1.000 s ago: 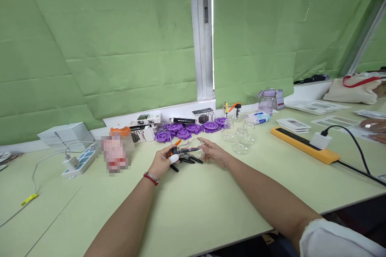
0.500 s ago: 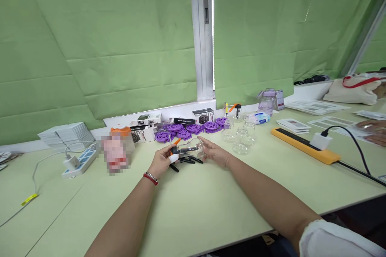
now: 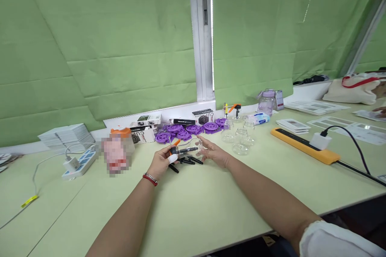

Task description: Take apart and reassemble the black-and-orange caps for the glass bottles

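Note:
My left hand [image 3: 163, 162] is closed on a small black and orange tool [image 3: 181, 151], with a white cover on the thumb tip. Its black shaft points right into a clear glass jar [image 3: 194, 148]. My right hand [image 3: 213, 152] cups the right side of that jar, fingers curled around it. A few black pen-like pieces [image 3: 187, 161] lie on the table just under both hands. Purple round plastic parts [image 3: 187, 130] lie behind the hands.
Several clear glass jars [image 3: 240, 136] stand to the right. A yellow power strip [image 3: 304, 145] with a black cable lies further right. A white power strip [image 3: 79, 162], a paper stack [image 3: 66, 135] and small boxes [image 3: 144, 127] are at left. Another person's hand [image 3: 380, 111] shows at the far right edge.
My hands and the jar have hardly moved. The other person's hand at far right has drawn back toward the frame edge.

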Available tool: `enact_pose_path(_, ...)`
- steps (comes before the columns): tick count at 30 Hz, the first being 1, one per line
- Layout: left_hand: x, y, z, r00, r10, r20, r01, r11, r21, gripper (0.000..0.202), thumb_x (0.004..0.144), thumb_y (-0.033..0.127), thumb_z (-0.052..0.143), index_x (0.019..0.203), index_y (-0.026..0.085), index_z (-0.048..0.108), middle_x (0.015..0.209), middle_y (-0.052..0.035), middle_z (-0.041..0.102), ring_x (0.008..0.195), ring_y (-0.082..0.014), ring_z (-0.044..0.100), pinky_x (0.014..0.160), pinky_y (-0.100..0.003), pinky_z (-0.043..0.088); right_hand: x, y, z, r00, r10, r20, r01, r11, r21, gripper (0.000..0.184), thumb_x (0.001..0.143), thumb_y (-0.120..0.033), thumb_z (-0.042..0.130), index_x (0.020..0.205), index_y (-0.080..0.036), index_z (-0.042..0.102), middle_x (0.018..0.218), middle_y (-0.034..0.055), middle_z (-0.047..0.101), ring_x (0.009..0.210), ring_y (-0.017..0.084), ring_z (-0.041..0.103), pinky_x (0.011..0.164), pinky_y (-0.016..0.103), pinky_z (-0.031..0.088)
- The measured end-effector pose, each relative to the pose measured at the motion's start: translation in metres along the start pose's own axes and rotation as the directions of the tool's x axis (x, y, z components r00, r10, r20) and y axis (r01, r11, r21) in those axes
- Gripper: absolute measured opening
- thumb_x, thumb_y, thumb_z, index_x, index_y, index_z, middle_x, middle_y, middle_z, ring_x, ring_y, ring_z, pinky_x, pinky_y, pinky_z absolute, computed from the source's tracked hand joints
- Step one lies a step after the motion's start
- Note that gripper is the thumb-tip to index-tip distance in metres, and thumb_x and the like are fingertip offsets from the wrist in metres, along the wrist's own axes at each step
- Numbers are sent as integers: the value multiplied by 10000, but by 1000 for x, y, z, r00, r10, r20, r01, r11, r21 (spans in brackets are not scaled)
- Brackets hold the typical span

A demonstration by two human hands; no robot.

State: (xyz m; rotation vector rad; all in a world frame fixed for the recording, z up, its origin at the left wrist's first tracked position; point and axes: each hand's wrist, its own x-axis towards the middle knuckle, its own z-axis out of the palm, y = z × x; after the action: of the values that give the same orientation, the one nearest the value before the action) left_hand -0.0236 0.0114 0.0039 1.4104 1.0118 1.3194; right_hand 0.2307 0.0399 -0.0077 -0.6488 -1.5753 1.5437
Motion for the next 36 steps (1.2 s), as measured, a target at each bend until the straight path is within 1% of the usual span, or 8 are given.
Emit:
enact_pose_path(11, -3, 6, 7, 1000, -25, -20, 25, 999, 47, 594, 522, 335, 805, 1069, 135, 684, 876, -35, 649, 728, -167, 588, 675, -352, 545, 2, 6, 4, 994, 84, -74, -79, 995, 67, 726, 790, -438, 634, 1425, -294, 314, 1032, 68, 593, 598, 118, 628, 440, 210, 418)
enact_pose_path(18, -5, 7, 8, 1000, -8, -24, 11, 992, 123, 551, 561, 308, 781, 1073, 135, 676, 744, 6, 598, 630, -121, 548, 669, -309, 518, 2, 6, 7, 988, 129, -82, -121, 988, 96, 733, 823, -418, 584, 1451, -230, 256, 774, 23, 629, 526, 120, 597, 396, 198, 360)
enact_pose_path(22, -4, 4, 6, 1000, 0, 6, 0, 991, 136, 552, 580, 316, 770, 1091, 134, 666, 751, 4, 603, 635, -121, 548, 677, -305, 512, 3, 9, 5, 989, 126, -73, -120, 989, 86, 736, 836, -427, 563, 1458, -211, 233, 733, 24, 633, 522, 123, 598, 400, 196, 362)
enact_pose_path(24, -3, 2, 5, 1000, -11, 13, 9, 992, 129, 567, 582, 318, 770, 1105, 134, 653, 774, 3, 602, 647, -122, 550, 669, -304, 514, 3, 9, 4, 988, 138, -69, -133, 989, 64, 725, 836, -456, 551, 1453, -230, 244, 800, 44, 649, 530, 120, 604, 401, 194, 365)
enact_pose_path(27, -2, 2, 3, 1000, -28, 10, 27, 993, 111, 581, 599, 331, 761, 1131, 139, 630, 784, 0, 597, 670, -131, 555, 659, -309, 518, 4, 6, 4, 989, 127, -73, -129, 992, -18, 711, 830, -493, 535, 1447, -287, 247, 1083, 94, 617, 617, 129, 637, 423, 203, 400)
enact_pose_path(30, -2, 2, 3, 1000, -9, -2, 9, 994, 110, 569, 612, 338, 751, 1131, 145, 622, 803, -6, 589, 692, -137, 557, 669, -319, 523, 3, 1, 6, 990, -24, -139, -8, 973, -230, 684, 835, -453, 531, 1445, -356, 236, 1361, 102, 435, 847, 166, 641, 542, 243, 483)
enact_pose_path(33, -2, 0, 4, 999, 51, -3, -50, 979, 196, 516, 631, 337, 736, 1102, 155, 630, 881, -27, 580, 743, -149, 568, 698, -328, 523, -1, -3, 11, 956, -259, -135, 144, 821, -553, 695, 786, -362, 605, 1417, -370, 314, 1486, 63, 246, 1156, 232, 506, 751, 311, 512)
enact_pose_path(36, -2, -5, 8, 987, 158, 32, -160, 931, 329, 457, 670, 325, 712, 1093, 170, 638, 987, -55, 566, 874, -178, 574, 804, -348, 505, -4, -4, 18, 948, -312, -61, 154, 618, -771, 778, 689, -299, 697, 1395, -343, 374, 1494, 55, 220, 1261, 275, 403, 943, 395, 439)
